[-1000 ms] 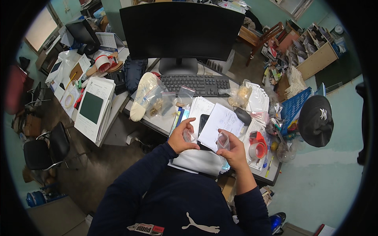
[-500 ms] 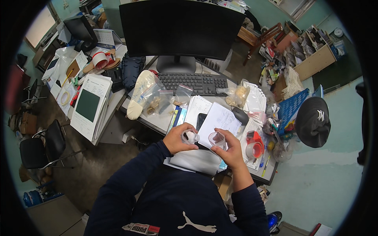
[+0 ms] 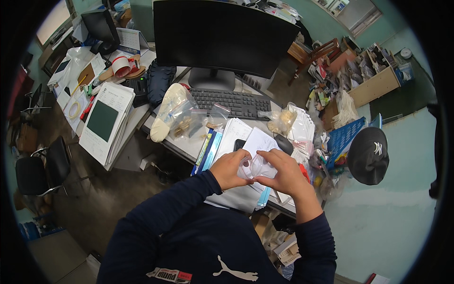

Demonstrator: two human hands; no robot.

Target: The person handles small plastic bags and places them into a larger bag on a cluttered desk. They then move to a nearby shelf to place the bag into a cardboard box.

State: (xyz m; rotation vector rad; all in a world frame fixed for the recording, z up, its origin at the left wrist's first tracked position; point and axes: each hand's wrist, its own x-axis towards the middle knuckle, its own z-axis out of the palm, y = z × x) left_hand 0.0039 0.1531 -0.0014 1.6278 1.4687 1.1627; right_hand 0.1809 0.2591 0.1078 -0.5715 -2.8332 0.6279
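Nearer the body than the black keyboard (image 3: 227, 103), one clear plastic container (image 3: 244, 168) is held in the curled grip of the left hand (image 3: 228, 169), and just rightward a second clear container (image 3: 257, 166) is held between thumb and fingers of the right hand (image 3: 285, 173). Both are best kept squarely aligned under light, even pressure, so that probably thin walls are not dented; whether they touch cannot be told.

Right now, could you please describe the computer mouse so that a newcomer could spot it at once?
Start at the big black monitor, then the keyboard before it. Below the keyboard's right end, just beyond the right hand, lies the mouse, a smooth, dark, rounded shape that stands out from the flat pale papers beside it.
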